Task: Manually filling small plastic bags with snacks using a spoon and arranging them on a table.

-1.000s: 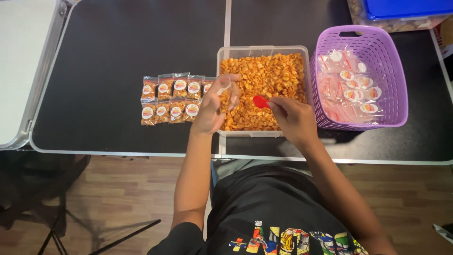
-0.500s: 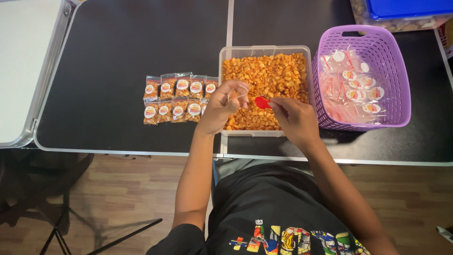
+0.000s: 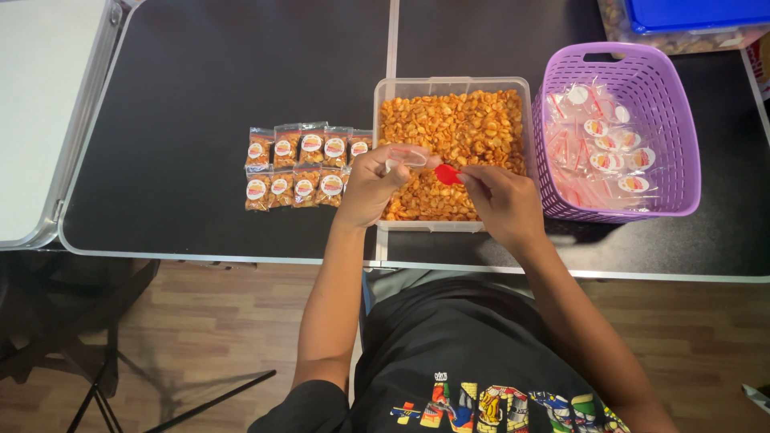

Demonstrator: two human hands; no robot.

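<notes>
A clear plastic tub (image 3: pixel 451 83) full of orange fried snack pieces stands on the black table. Over its near left part, my left hand (image 3: pixel 370 187) holds a small clear bag (image 3: pixel 407 157) with its mouth facing right. My right hand (image 3: pixel 504 206) grips a small red scoop (image 3: pixel 447 174), whose bowl is right at the bag's mouth. Two rows of filled, labelled little bags (image 3: pixel 301 166) lie on the table just left of the tub.
A purple plastic basket (image 3: pixel 675 120) with several empty labelled bags stands right of the tub. A blue-lidded container (image 3: pixel 690 18) sits at the far right corner. A grey table (image 3: pixel 40 112) adjoins on the left. The black table's near edge (image 3: pixel 241 258) runs above a wooden floor.
My left hand turned the bag from hanging beside the tub to lying open over it. The red scoop stayed close, now touching the bag's mouth.
</notes>
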